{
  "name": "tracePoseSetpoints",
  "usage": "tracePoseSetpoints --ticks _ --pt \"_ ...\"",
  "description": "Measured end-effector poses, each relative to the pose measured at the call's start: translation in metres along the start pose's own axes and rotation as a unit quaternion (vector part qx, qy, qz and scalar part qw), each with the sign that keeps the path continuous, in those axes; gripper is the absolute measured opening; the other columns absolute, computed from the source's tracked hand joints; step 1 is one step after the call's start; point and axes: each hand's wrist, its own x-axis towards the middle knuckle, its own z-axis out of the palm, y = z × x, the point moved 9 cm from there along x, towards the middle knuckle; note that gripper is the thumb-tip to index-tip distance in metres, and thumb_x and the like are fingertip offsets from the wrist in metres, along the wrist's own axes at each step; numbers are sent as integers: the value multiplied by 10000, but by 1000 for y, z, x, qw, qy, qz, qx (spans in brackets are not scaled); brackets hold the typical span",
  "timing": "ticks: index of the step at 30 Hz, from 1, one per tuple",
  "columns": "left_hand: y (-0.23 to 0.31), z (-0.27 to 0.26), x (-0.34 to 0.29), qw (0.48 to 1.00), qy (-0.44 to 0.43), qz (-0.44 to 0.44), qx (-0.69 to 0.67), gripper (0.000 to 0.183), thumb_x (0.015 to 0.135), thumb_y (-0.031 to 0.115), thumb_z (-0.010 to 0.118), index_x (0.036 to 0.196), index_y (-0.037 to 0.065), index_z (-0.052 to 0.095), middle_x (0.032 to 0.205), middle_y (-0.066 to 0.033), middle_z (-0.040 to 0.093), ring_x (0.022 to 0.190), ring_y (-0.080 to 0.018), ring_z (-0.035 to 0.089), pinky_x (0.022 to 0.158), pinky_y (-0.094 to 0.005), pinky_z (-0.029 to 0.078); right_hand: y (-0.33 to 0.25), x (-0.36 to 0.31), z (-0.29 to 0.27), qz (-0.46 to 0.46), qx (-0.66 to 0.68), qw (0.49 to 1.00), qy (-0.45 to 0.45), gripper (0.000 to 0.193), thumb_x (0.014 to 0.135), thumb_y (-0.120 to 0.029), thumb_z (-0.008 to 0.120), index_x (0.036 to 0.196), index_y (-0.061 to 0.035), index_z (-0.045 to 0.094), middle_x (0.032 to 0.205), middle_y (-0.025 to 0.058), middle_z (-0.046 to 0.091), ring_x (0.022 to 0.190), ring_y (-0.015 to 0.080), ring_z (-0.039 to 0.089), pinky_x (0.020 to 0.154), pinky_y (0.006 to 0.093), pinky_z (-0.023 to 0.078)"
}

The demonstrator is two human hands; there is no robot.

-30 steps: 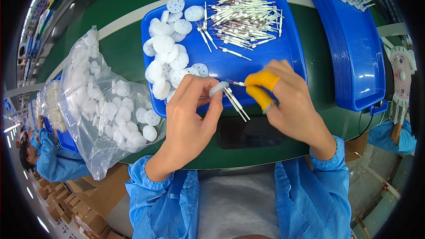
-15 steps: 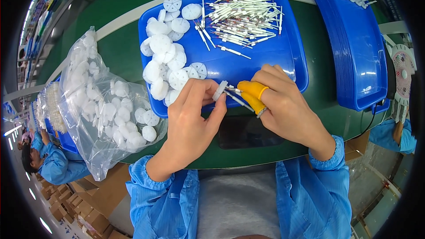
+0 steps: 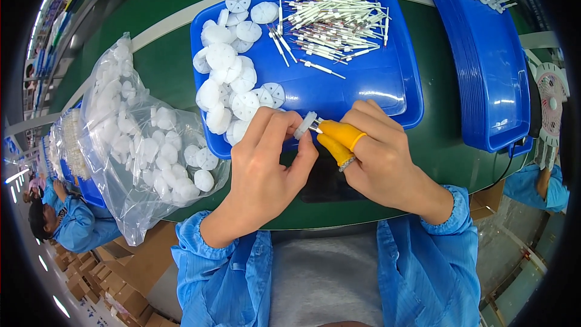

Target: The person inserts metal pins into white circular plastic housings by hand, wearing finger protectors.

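Observation:
Between its fingertips my left hand (image 3: 260, 172) pinches a round white plastic disc (image 3: 306, 124), tilted on edge above the tray's front rim. My right hand (image 3: 387, 160) wears yellow finger cots (image 3: 341, 135) on its thumb and forefinger. Those fingers close on thin white pins with metal ends (image 3: 316, 125), whose tips meet the disc's right face; how deep they go is hidden. In the blue tray (image 3: 345, 94), similar discs (image 3: 224, 72) lie piled at the left. A heap of thin white pins (image 3: 333, 21) fills its far right part.
A clear plastic bag (image 3: 142, 194) of white discs lies left of the tray. Stacked blue trays (image 3: 493, 85) stand at the right, with pin-fitted pieces at their far end. Beyond them is a small fan (image 3: 549, 97). A co-worker in blue (image 3: 85, 221) sits far left.
My right fingers have moved a little left, closer to the disc. The long pin that stuck out below them is now mostly hidden. The disc has tilted slightly in my left hand.

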Motion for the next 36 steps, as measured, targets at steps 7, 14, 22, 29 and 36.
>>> tracePoseSetpoints --ticks 7,14,22,29,36 --pt "3 -1 -6 1000 -17 2 10 242 855 -57 749 1072 -12 651 967 -146 625 693 -321 673 570 -393 540 -4 0 6 -9 11 1000 15 324 555 141 721 874 108 673 896 170 594 786 327 582 671 429 448" --pt "-7 -3 -2 999 -9 -31 14 232 907 -52 710 1123 -11 637 1003 -152 621 729 -355 683 572 -416 540 8 24 4 44 -12 999 -8 304 668 133 731 967 81 729 900 155 625 819 333 590 727 427 457" --pt "-16 -15 5 992 15 -107 -62 131 939 -72 722 1068 -66 699 1038 -116 650 932 -202 722 802 -329 666 48 49 13 25 -271 962 -11 214 751 52 742 965 61 749 969 135 615 983 319 572 868 422 456" --pt "-20 -12 1 989 -9 -124 -79 127 968 -29 712 1087 -47 672 1028 -135 642 900 -290 757 808 -359 637 18 19 -4 114 29 991 -61 267 693 162 696 952 95 697 1029 199 669 909 369 615 761 455 480" --pt "-13 -2 1 994 -28 -81 -74 155 964 -34 713 1115 -45 677 1025 -144 641 894 -303 759 784 -358 627 5 4 4 1 -6 997 -74 377 601 152 724 976 116 722 993 175 637 896 330 590 774 426 462"
